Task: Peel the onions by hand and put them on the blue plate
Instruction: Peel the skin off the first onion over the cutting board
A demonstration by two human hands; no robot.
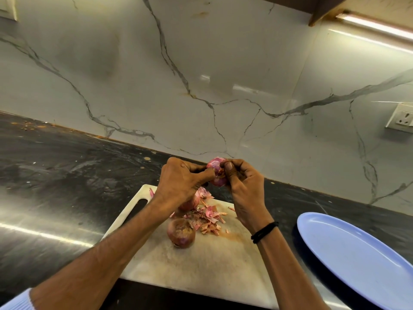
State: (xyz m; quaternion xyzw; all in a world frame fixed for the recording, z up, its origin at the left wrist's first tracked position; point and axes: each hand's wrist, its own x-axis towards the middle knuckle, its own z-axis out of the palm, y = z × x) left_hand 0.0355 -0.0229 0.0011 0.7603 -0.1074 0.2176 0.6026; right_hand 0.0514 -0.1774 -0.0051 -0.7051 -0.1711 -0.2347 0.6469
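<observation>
Both hands hold one pink-purple onion (216, 166) up above the far edge of the white cutting board (201, 260). My left hand (181, 182) grips it from the left, thumb against its side. My right hand (241, 182) pinches a flap of skin at its front. An unpeeled onion (181, 232) lies on the board, root end up. Another onion (190, 203) sits partly hidden under my left hand. The blue plate (357, 258) lies at the right with nothing on it.
A heap of torn onion skins (209, 218) covers the board's middle. The board rests on a dark stone counter (67, 175) against a marble-look wall. A wall socket (401, 118) is at the far right.
</observation>
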